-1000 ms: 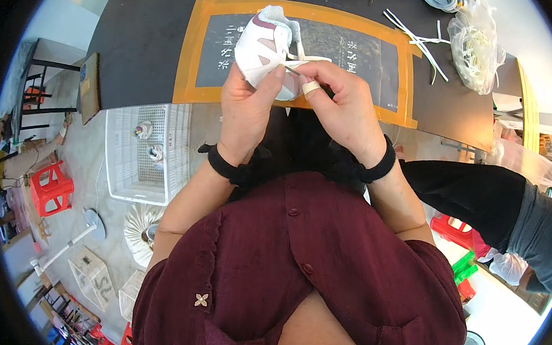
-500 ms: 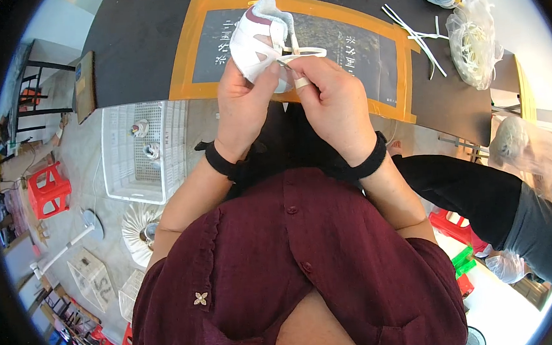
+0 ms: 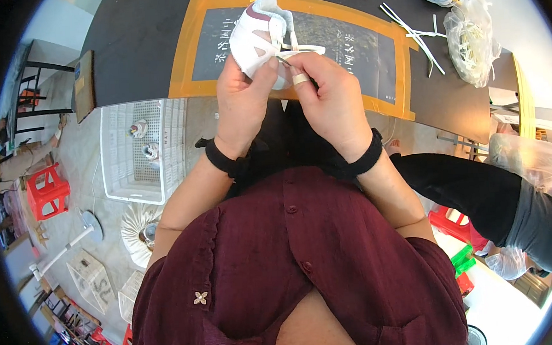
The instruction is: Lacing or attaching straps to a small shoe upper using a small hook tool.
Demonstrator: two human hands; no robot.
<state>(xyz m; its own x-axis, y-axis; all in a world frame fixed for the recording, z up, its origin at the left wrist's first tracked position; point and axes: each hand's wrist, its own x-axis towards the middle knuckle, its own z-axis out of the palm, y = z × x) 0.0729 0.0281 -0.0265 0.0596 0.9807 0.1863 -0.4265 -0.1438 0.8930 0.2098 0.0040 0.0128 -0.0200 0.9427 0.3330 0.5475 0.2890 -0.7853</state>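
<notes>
left hand (image 3: 243, 102) gripping small white shoe (image 3: 256, 41), right hand (image 3: 328, 96) pinching its lace, both held a little higher than before

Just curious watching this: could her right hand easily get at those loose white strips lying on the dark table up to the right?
Probably yes. The right hand is busy at the small white shoe, but bare dark table lies between it and the white strips, with nothing in the way.

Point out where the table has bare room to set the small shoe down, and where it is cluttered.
Bare dark table lies left of the orange-bordered mat, and the mat itself is open right of the hands. Left hand and right hand hold the shoe over its near edge. Crowded: far right, with white strips and a plastic bag.
</notes>
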